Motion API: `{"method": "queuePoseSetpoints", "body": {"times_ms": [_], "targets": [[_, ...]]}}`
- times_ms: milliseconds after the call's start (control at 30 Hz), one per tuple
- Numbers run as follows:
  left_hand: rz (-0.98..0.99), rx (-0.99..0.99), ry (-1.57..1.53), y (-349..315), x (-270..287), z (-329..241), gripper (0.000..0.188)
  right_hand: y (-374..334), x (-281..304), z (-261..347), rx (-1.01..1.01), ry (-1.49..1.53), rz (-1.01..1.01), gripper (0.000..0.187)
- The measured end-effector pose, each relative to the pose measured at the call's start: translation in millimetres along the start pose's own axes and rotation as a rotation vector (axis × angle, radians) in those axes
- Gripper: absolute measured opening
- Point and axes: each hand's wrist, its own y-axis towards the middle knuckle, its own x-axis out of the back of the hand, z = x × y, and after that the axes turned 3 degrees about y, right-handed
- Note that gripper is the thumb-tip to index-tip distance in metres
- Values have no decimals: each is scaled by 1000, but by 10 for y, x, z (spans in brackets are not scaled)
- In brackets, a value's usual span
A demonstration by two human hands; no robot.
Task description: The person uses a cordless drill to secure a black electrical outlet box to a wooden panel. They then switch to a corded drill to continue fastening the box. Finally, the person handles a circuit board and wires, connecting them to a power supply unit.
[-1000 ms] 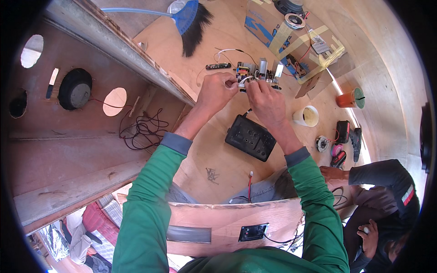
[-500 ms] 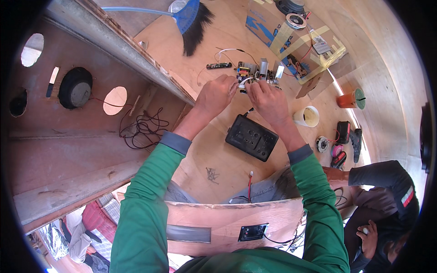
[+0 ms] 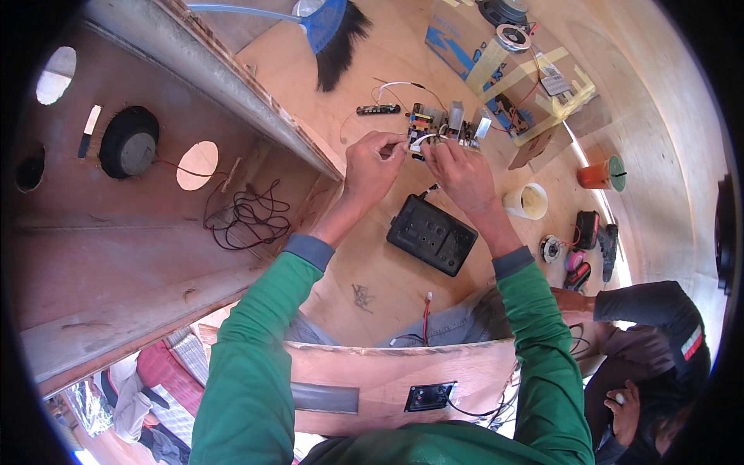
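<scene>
A circuit board (image 3: 425,122) with metal heat sinks, small parts and a white cable lies on the wooden panel ahead of me. My left hand (image 3: 372,164) is at the board's left edge, thumb and fingertips pinched together; what they hold, if anything, is too small to make out. The fingers of my right hand (image 3: 462,172) are bent closed on the board's near edge, hiding part of it. A thin wire links the board to a narrow black circuit strip (image 3: 378,110) on its left. Closer to me lies a black plastic case (image 3: 432,234) with holes in its face.
A taped cardboard box (image 3: 496,77) carries speakers. Right stand a white cup (image 3: 525,201), an orange drink cup (image 3: 601,173) and a power drill (image 3: 609,242). Screws (image 3: 361,297) lie near me. A wooden cabinet (image 3: 101,209) borders the left; another person (image 3: 651,325) sits at right.
My left hand has drawn slightly back from the white cable end, its fingers still pinched. My right hand stays at the board. The whole view has shifted a little.
</scene>
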Motion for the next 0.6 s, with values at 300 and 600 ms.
{"method": "queuePoseSetpoints", "body": {"times_ms": [300, 600], "targets": [[-16, -72, 98, 27, 10, -20, 15, -91, -81, 86, -92, 35, -31, 26], [24, -11, 203, 26, -12, -81, 19, -115, -16, 103, -114, 27, -2, 23]]}}
